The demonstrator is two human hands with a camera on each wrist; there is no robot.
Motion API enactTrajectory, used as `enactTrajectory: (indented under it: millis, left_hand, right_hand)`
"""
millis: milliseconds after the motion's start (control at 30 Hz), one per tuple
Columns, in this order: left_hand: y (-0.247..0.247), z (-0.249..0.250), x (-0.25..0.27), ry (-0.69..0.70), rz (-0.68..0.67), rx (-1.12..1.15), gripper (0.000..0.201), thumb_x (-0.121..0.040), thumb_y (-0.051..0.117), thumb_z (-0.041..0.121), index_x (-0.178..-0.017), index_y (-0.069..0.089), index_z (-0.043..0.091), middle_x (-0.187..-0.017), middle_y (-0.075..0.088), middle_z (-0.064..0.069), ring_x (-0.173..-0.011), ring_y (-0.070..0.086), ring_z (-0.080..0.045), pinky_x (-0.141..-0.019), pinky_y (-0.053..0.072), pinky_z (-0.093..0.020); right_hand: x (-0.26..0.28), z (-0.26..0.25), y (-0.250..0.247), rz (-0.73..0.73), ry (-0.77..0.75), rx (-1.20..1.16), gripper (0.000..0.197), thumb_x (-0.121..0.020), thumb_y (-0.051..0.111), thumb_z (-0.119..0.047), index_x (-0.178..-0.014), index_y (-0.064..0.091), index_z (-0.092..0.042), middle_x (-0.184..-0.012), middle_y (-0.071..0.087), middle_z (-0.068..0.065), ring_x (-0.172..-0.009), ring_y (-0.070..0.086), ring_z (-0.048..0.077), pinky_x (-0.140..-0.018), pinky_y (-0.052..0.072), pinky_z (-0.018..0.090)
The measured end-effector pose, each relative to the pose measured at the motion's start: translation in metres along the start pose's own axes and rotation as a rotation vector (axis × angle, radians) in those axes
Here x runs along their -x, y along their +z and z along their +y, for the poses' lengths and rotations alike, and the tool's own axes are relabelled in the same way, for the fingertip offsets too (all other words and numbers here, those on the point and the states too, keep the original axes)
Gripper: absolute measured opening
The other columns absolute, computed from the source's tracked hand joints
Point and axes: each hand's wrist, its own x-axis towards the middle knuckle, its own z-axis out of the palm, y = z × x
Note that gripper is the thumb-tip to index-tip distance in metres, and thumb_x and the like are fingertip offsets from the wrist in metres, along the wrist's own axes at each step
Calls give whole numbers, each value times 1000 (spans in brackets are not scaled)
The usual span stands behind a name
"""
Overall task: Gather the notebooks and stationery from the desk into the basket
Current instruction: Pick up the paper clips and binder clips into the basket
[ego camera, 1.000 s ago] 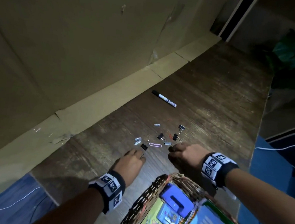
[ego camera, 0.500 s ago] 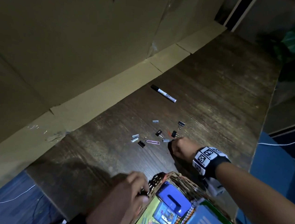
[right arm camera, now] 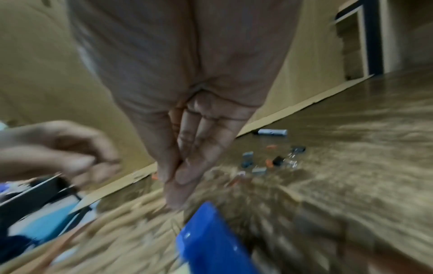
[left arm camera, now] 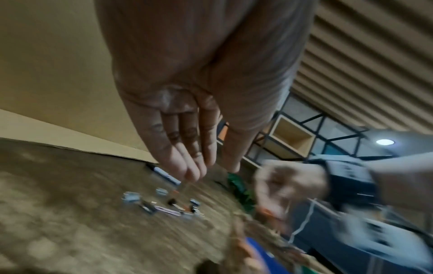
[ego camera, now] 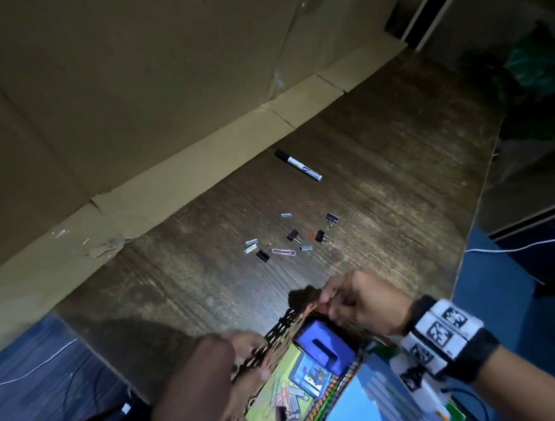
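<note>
A woven basket (ego camera: 279, 331) stands at the desk's near edge and holds a blue stapler (ego camera: 324, 345), a blue notebook (ego camera: 379, 417), a green pad (ego camera: 269, 401) and loose clips. My right hand (ego camera: 328, 307) hovers over the basket's far rim and pinches an orange paper clip (right arm camera: 154, 176). At the left rim, my left hand (ego camera: 250, 349) has its fingertips (left arm camera: 194, 176) drawn together on a small thin clip, which is blurred. On the desk lie a black-and-white marker (ego camera: 298, 165), several black binder clips (ego camera: 292, 235), a pink paper clip (ego camera: 284, 252) and staple strips (ego camera: 250, 245).
A cardboard wall (ego camera: 148, 64) runs along the desk's back left side. The desk's right edge (ego camera: 469, 227) drops to a blue floor with a white cable (ego camera: 518, 246). A dark plant (ego camera: 543, 72) stands at the far right.
Both hands have drawn back from the scattered clips to the basket. The left went first to the left rim. The right followed with the orange clip to the far rim.
</note>
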Motion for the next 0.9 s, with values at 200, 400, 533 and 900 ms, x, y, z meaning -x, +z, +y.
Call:
enactTrajectory:
  millis: [200,400,533,900]
  left_hand:
    - [-37,-44,-97,-177,227,-48,10,-76,68,36,-83,62,32,-71,70,8,-69,68,-18,-68,57,-33]
    - [-19,-58,-173,-200,195,-119,12,-79,66,19,-73,61,28,-77,71,1,-74,67,-22,-73,58,-37]
    - [-7,-57,-193,-220,165,-169,9,-79,66,19,-80,63,27,-87,73,-6,-80,67,-27,-75,58,-40]
    - [-7,-49,-195,-138,112,-388,31,-85,46,-4,-106,63,12,-110,62,-16,-97,61,-35,-81,52,-42]
  right_hand:
    - [35,-21,71,-187,-96,88,17,-85,54,-13,-91,69,-19,-87,75,-1,-81,67,10,-70,41,10]
    - [22,-15,45,81,-76,112,19,-89,55,-27,-103,66,-23,-97,73,-5,-83,66,10,-77,51,22]
    - [-12,-1,-8,343,-50,203,16,-87,59,-15,-98,68,-23,-90,73,-6,-77,67,10,-74,55,29]
    - [-117,38,-27,80,67,481,30,-82,61,-17,-112,62,-23,-111,63,3,-98,62,26,-74,42,26]
